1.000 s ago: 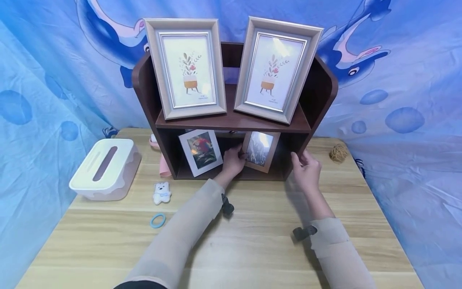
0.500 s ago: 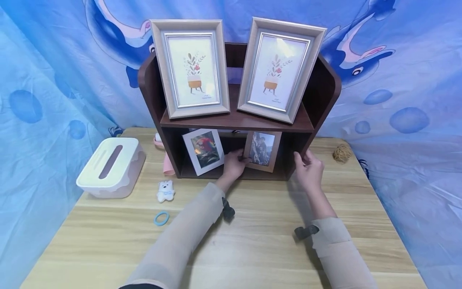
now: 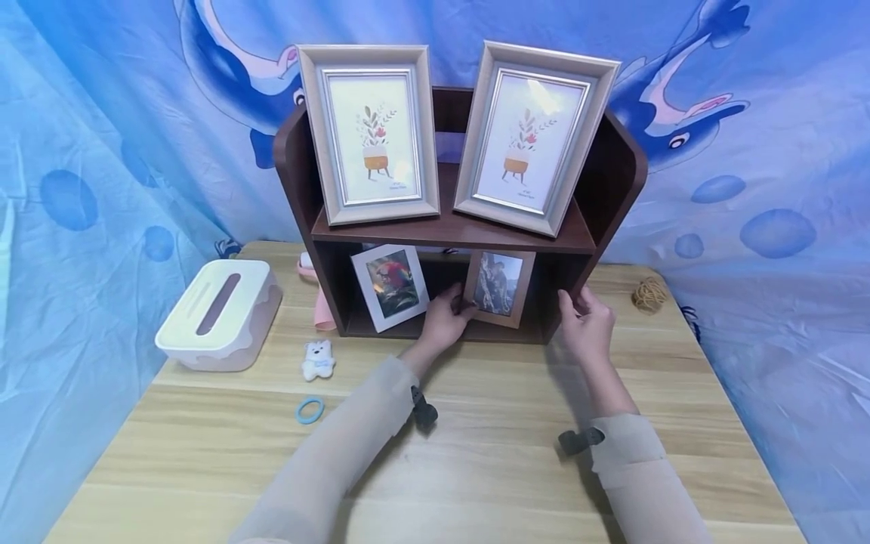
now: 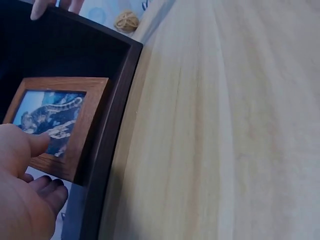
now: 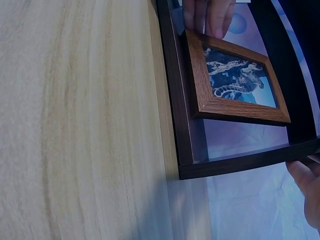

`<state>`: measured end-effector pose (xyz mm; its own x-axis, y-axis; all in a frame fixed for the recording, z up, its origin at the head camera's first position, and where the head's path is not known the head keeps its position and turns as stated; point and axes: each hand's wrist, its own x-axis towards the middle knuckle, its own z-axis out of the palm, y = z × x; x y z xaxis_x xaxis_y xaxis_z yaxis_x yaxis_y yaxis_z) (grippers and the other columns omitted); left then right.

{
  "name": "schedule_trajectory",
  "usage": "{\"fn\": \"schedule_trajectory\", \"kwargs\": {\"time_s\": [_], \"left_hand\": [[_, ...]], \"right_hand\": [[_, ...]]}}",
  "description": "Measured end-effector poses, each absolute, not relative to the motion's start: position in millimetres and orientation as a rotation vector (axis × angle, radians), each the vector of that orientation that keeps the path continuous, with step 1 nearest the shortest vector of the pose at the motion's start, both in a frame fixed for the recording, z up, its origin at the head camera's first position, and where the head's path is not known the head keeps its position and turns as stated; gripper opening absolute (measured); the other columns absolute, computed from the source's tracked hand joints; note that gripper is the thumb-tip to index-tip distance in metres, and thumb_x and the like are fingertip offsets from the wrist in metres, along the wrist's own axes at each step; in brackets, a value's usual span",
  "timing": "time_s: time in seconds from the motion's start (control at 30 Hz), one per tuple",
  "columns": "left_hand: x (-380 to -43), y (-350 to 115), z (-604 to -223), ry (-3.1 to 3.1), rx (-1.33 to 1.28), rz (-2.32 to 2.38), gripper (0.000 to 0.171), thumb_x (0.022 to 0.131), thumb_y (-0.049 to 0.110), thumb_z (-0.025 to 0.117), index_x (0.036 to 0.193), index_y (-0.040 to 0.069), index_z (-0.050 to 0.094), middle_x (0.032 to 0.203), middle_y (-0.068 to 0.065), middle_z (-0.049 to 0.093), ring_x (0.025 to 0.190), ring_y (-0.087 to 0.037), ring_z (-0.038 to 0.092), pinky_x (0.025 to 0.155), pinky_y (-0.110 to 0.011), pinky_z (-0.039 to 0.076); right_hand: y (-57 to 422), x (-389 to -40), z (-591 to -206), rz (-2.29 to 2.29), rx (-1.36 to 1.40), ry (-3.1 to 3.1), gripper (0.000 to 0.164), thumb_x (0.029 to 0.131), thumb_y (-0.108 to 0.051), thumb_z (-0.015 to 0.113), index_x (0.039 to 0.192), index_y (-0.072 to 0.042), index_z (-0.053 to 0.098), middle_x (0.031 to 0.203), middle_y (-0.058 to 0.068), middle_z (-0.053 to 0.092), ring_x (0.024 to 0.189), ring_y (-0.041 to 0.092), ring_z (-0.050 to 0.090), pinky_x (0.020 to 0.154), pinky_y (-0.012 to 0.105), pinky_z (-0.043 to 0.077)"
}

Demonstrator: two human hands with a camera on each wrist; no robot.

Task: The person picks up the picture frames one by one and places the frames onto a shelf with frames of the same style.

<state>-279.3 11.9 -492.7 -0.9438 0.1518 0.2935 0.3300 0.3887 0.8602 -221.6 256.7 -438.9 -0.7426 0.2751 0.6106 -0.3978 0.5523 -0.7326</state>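
A dark brown two-tier shelf stands on the table. In its lower compartment, a wooden picture frame with a photo of a chain-like shape leans at a tilt. My left hand pinches this frame's near left edge, thumb in front; the left wrist view shows the thumb over the photo. My right hand holds the front edge of the shelf's right side panel, its fingers curled and partly hidden. Left of the left hand leans a white picture frame with a parrot photo.
Two large picture frames, a left one and a right one, lean on the upper tier. A white tissue box, a bear figure and a blue ring lie left. A twine ball sits right.
The head view has shifted slightly, moving the whole scene right. The wooden frame's photo shows less glare. My left hand remains at the wooden frame and my right hand at the side panel.
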Motion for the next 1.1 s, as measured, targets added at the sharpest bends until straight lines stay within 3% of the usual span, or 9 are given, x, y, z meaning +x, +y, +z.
{"fn": "schedule_trajectory", "kwargs": {"time_s": [0.23,0.67,0.93,1.0,1.1], "left_hand": [[-269.5,1.9,-488.7,-2.505,-0.45,-1.642,0.06,0.092,0.008,0.074,0.143,-0.009,0.048,0.141,-0.023,0.057,0.127,-0.034,0.059,0.105,-0.038,0.051],[-249.0,-10.0,-478.6,-2.491,-0.607,-1.49,0.058,0.091,0.012,0.076,0.141,-0.006,0.053,0.142,-0.022,0.057,0.129,-0.036,0.056,0.111,-0.04,0.045],[-229.4,-43.4,-463.6,-2.594,-0.641,-1.288,0.06,0.094,0.024,0.073,0.145,0.001,0.051,0.147,-0.02,0.052,0.137,-0.036,0.048,0.117,-0.046,0.036],[-225.0,-55.6,-461.3,-2.588,-0.645,-1.245,0.059,0.094,0.024,0.073,0.144,0.0,0.052,0.147,-0.02,0.053,0.136,-0.036,0.048,0.117,-0.047,0.037],[-218.2,-73.7,-458.5,-2.582,-0.649,-1.152,0.058,0.094,0.024,0.074,0.142,0.0,0.054,0.145,-0.021,0.054,0.134,-0.038,0.05,0.115,-0.051,0.038]], "right_hand": [[254.9,-222.4,-438.9,1.241,0.098,-2.078,0.01,0.094,0.0,0.068,0.099,0.008,0.071,0.098,0.026,0.073,0.089,0.04,0.073,0.07,0.002,0.05],[261.3,-226.5,-439.3,1.185,0.106,-2.11,0.011,0.095,-0.001,0.067,0.099,0.009,0.069,0.099,0.027,0.073,0.091,0.04,0.073,0.071,0.0,0.047],[261.5,-211.1,-433.6,1.222,0.035,-2.218,0.024,0.096,-0.003,0.067,0.118,0.006,0.066,0.114,0.027,0.07,0.1,0.042,0.071,0.075,0.009,0.053],[259.5,-204.4,-430.5,1.211,-0.012,-2.203,0.024,0.095,-0.005,0.068,0.116,0.007,0.067,0.111,0.025,0.072,0.096,0.035,0.073,0.072,0.007,0.053],[256.1,-193.6,-426.4,1.128,-0.047,-2.141,0.017,0.093,-0.007,0.07,0.101,0.007,0.069,0.096,0.02,0.074,0.082,0.02,0.073,0.064,0.003,0.05]]}}
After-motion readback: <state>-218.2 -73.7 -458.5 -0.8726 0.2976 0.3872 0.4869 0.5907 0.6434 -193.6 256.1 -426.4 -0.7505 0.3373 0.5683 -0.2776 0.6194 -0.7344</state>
